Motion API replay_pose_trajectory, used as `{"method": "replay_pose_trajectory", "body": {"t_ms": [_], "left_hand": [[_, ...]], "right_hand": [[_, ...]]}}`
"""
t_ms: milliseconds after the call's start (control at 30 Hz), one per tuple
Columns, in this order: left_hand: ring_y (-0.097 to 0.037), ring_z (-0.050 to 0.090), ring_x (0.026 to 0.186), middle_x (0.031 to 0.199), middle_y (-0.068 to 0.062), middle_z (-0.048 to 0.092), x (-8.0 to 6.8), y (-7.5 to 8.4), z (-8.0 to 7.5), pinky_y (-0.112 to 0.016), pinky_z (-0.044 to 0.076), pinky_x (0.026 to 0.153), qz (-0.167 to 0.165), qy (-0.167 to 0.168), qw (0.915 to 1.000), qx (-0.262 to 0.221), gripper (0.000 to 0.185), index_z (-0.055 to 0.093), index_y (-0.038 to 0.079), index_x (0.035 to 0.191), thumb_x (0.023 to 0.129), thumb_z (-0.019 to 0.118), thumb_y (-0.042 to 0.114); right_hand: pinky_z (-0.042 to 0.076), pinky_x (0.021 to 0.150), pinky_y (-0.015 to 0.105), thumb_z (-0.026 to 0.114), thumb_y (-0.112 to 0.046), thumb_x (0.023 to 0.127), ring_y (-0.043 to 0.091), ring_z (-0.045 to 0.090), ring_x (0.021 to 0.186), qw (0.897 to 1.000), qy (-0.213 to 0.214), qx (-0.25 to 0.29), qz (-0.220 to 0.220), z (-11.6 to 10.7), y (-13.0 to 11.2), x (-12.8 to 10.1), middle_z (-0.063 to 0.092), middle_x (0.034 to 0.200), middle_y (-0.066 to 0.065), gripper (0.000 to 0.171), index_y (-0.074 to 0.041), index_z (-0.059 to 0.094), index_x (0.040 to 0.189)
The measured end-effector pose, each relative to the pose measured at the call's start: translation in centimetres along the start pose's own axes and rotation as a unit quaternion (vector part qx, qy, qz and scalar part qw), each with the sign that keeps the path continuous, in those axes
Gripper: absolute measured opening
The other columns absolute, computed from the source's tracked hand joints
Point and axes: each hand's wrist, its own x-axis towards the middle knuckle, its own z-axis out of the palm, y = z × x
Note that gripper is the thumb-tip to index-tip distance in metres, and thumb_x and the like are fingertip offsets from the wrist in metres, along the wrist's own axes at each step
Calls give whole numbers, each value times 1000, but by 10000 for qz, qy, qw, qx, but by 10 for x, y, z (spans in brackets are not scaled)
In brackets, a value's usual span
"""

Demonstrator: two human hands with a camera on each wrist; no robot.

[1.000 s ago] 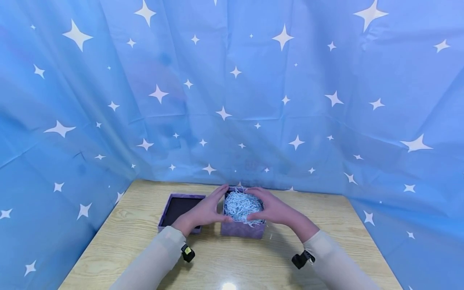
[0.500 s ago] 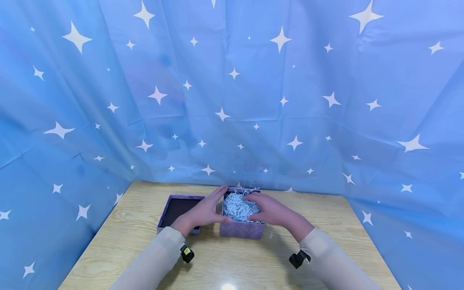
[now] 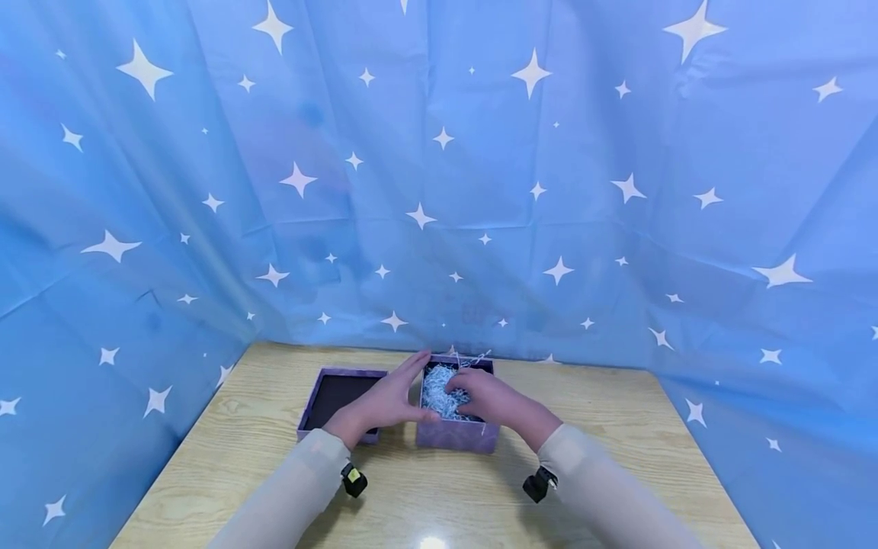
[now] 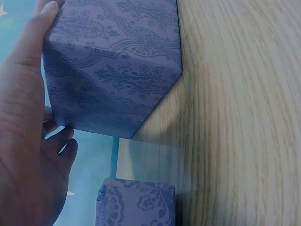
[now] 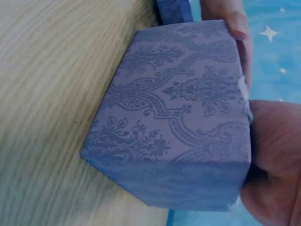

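A purple box (image 3: 456,436) with a raised floral pattern stands uncovered on the table and holds pale blue shredded paper (image 3: 436,389). My left hand (image 3: 386,402) grips the box's left side, thumb at the near corner and fingers at the far one. Over the opening, my right hand (image 3: 488,396) reaches in with curled fingers and thumb around the shreds at the right; its fingertips are partly hidden. A few strands stick up past the back rim. Both wrist views show the box's patterned walls (image 4: 113,70), but the box's inside is out of sight there.
Left of the box lies its shallow purple lid (image 3: 339,398), dark inside face up, partly behind my left hand. The wooden table (image 3: 439,496) reaches back to a blue curtain (image 3: 439,191) with white stars.
My right hand has moved left and inward over the box, its fingers closing into the shreds. The paper has bunched toward the left, baring the box's dark right side. My left hand stays put.
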Motion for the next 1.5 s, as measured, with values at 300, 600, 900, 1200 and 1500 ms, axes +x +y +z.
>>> {"method": "replay_pose_trajectory", "body": {"t_ms": [300, 600, 900, 1200, 1500], "left_hand": [[-21, 10, 155, 168, 16, -1, 1, -1, -2, -58, 29, 116, 130, 50, 9999, 68, 114, 3, 36, 163, 80, 78, 62], [-21, 10, 155, 167, 19, -2, 2, -2, -2, -59, 30, 115, 29, 32, 10000, 46, 114, 3, 39, 162, 79, 78, 63], [-20, 9, 155, 166, 21, -3, 2, 2, -3, -60, 28, 116, -52, 23, 9999, 128, 116, 2, 41, 161, 77, 77, 68], [-18, 7, 154, 166, 21, -3, 2, 3, -3, -58, 26, 117, -74, 38, 9999, 95, 117, 2, 41, 161, 77, 77, 68], [-22, 9, 155, 168, 15, -2, 1, 0, -1, -58, 27, 117, 148, 31, 9998, 149, 116, 2, 34, 163, 79, 76, 67]], "right_hand": [[54, 75, 28, 81, -8, 87, 8, 64, 89, 9952, -585, -705, 337, -1, -6, 11, 71, 99, -5, 29, -14, 74, 115], [55, 88, 37, 82, -10, 85, 21, 66, 105, 9995, -202, -210, 98, -10, -3, 2, 71, 115, 4, 36, -8, 72, 120], [49, 100, 47, 79, -28, 90, 27, 58, 123, 9945, 477, 886, 275, -27, 13, -21, 66, 129, 4, 44, -12, 68, 130], [42, 106, 56, 77, -39, 91, 35, 46, 138, 9645, 1416, 1928, 1119, -29, 44, -24, 47, 152, 0, 67, -23, 49, 150], [51, 96, 51, 80, -18, 89, 34, 59, 118, 9567, 1947, 1900, 1033, -7, 68, 4, 63, 130, 11, 48, -8, 65, 134]]}}
